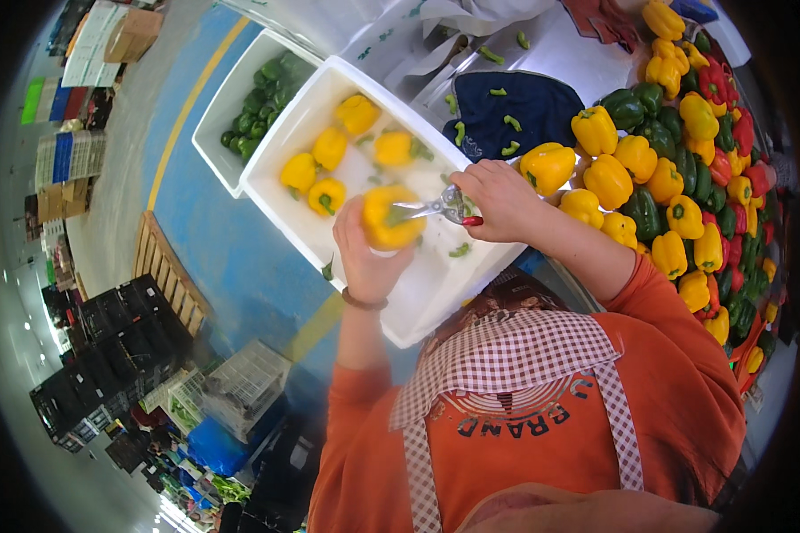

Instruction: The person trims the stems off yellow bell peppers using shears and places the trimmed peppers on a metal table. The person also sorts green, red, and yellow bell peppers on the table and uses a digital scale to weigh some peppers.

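My left hand [372, 256] grips a yellow bell pepper [392, 230] above a white foam box [433, 303]. In my right hand [500, 200] is a pair of pruning shears [448, 205] with a red handle end. Their blades reach the pepper's stem side; blur hides whether they touch the stem. Inside the box lie several yellow bell peppers [330, 148], along with cut green stem pieces [460, 250].
A second foam box [217, 133] beyond holds green peppers [260, 106]. To the right, yellow, green and red bell peppers [607, 181] are heaped. Stem pieces lie on a dark blue cloth [517, 100]. A wooden pallet [167, 273] and black crates [117, 346] stand on the floor at left.
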Demonstrator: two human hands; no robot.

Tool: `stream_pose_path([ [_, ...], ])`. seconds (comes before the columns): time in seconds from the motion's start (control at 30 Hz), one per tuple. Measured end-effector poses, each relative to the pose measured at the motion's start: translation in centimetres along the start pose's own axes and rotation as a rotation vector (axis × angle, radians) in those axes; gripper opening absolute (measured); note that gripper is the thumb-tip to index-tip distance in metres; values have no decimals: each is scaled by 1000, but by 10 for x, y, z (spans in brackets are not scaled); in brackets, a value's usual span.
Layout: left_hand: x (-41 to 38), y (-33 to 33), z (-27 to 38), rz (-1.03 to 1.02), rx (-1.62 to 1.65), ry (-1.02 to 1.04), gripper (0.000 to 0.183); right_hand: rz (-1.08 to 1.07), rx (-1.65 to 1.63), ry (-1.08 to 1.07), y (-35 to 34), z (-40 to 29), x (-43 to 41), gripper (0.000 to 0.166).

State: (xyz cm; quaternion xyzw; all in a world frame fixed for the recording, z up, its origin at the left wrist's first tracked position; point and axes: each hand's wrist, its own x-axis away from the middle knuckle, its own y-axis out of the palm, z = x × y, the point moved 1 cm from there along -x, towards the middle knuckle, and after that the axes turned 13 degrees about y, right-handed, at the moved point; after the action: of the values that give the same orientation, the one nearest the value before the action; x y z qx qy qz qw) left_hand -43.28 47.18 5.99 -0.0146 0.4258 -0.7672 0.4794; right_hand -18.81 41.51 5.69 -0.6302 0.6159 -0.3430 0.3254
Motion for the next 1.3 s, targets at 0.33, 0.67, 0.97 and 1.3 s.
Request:
stream_pose_path([
  [0.33, 43, 22, 0, -42, 525, -434, 88, -438, -77, 312, 23, 1, 41, 34],
  [0.67, -42, 119, 95, -302, 1225, -590, 47, -269, -1245, 903, 71, 50, 173, 45],
  [0.97, -81, 198, 205, -538, 1338, -236, 67, -129, -1493, 723, 81, 60, 180, 44],
  [1.3, -48, 128, -107, -47, 105, -294, 63, -202, -1342, 761, 46, 57, 156, 45],
])
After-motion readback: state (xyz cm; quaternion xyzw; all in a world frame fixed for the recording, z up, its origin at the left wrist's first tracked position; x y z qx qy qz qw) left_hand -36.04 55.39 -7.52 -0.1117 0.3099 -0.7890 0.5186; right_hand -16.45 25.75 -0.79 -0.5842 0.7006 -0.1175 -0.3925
